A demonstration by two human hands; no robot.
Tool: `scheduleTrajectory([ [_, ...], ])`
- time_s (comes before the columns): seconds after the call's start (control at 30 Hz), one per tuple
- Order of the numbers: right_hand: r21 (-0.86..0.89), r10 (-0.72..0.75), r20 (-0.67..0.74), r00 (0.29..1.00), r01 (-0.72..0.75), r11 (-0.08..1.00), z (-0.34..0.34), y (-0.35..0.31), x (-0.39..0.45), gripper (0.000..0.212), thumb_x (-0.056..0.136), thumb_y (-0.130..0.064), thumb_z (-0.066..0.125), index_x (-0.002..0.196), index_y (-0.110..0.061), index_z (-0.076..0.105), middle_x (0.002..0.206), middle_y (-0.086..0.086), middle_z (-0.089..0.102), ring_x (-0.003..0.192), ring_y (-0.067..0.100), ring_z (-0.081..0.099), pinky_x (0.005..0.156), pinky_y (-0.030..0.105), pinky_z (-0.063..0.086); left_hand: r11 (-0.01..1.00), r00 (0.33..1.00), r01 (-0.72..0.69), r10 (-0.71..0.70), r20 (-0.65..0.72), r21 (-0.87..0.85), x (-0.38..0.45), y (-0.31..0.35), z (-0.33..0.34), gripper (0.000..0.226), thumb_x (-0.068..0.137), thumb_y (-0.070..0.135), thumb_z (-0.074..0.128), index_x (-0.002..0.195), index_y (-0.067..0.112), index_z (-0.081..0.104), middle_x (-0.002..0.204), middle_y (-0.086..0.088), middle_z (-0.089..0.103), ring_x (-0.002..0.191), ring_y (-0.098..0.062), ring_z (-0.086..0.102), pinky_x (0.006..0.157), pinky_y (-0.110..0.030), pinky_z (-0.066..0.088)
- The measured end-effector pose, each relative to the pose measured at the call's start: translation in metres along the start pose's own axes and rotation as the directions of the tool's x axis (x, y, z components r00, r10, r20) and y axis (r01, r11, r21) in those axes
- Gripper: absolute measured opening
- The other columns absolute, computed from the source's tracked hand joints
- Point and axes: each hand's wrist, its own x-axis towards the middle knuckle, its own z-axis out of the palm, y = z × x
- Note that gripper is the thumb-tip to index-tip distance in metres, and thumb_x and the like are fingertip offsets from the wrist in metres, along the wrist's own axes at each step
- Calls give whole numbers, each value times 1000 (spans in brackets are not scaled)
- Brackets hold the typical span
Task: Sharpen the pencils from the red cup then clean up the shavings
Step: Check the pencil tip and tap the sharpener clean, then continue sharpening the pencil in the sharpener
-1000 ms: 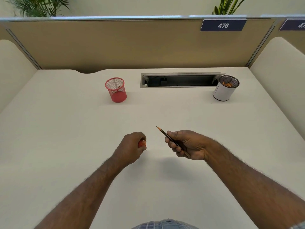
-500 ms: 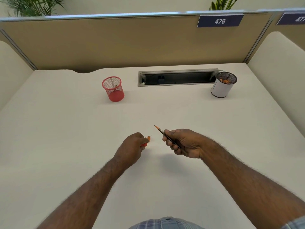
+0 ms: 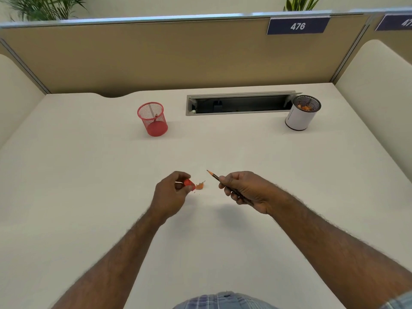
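My left hand (image 3: 171,195) pinches a small red sharpener (image 3: 189,184) just above the desk. Orange pencil shavings (image 3: 200,186) lie on the desk right beside it. My right hand (image 3: 243,190) holds a dark pencil (image 3: 214,176) with its sharpened tip pointing up and left, a short gap from the sharpener. The red mesh cup (image 3: 152,119) stands further back on the left, with one pencil visible inside it.
A white cup with a black mesh rim (image 3: 301,114) holding orange shavings stands at the back right. A recessed cable tray (image 3: 238,103) runs along the back of the desk (image 3: 89,175). Partition walls close off the back and both sides.
Shavings have dropped from the sharpener onto the desk beside my left hand. The sharpener now shows more between my fingers. The pencil stays apart from it in my right hand.
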Motion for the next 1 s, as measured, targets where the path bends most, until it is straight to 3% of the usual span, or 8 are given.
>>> scheduleTrajectory([
  [0.1,-196,-142,-131,981,114,974,3,2,0,15,88,-31,68,84,-16,68,68,-4,64,58,12,47,54,21,38,974,997,75,-71,23,-214,-2,3,-6,21,87,6,67,99,21,62,95,8,76,96,-7,70,80,-25,52],
  [0.2,-409,-287,-194,938,189,893,5,4,2,7,86,-32,70,83,-26,69,70,-10,65,58,8,51,53,22,41,919,995,98,-78,67,-382,-3,1,-12,26,86,-4,64,102,16,62,98,5,76,103,-14,69,100,-40,48],
  [0.27,-554,-364,-210,907,197,809,8,6,4,4,84,-36,70,82,-33,69,74,-13,65,62,8,55,56,26,46,878,994,104,-74,82,-468,-3,-1,-13,27,87,-7,62,103,14,61,101,0,76,107,-20,68,105,-45,45],
  [0.43,-715,-469,-221,855,185,674,12,10,5,6,84,-41,68,89,-38,70,84,-15,64,79,9,57,66,29,48,854,996,72,-32,85,-516,-7,4,-12,28,87,-9,61,106,12,61,105,-4,74,105,-19,69,104,-42,46],
  [0.67,-756,-523,-203,828,206,621,14,5,2,8,83,-39,70,91,-38,72,81,-16,60,78,7,55,65,26,44,864,993,61,-4,114,-499,-14,12,-8,32,87,-8,62,114,10,61,107,-7,74,104,-18,69,91,-30,51],
  [0.77,-772,-564,-175,807,243,588,16,5,1,8,83,-37,71,91,-37,72,82,-15,60,77,6,54,64,26,44,883,991,49,14,130,-467,-16,13,-6,32,87,-5,64,114,11,63,107,-5,75,103,-15,69,92,-29,50],
  [0.87,-805,-643,-132,754,297,514,19,7,3,9,84,-35,70,92,-35,73,85,-12,63,80,7,53,64,28,44,891,991,36,27,132,-452,-17,15,-5,31,86,-4,66,112,12,65,106,-4,75,103,-14,69,93,-29,50],
  [1.0,-851,-772,-67,633,368,375,20,11,4,7,85,-34,69,90,-31,73,84,-12,65,81,10,54,60,28,41,886,991,12,50,120,-463,-19,17,-6,29,85,-6,66,109,10,66,104,-4,75,104,-16,69,88,-23,51],
])
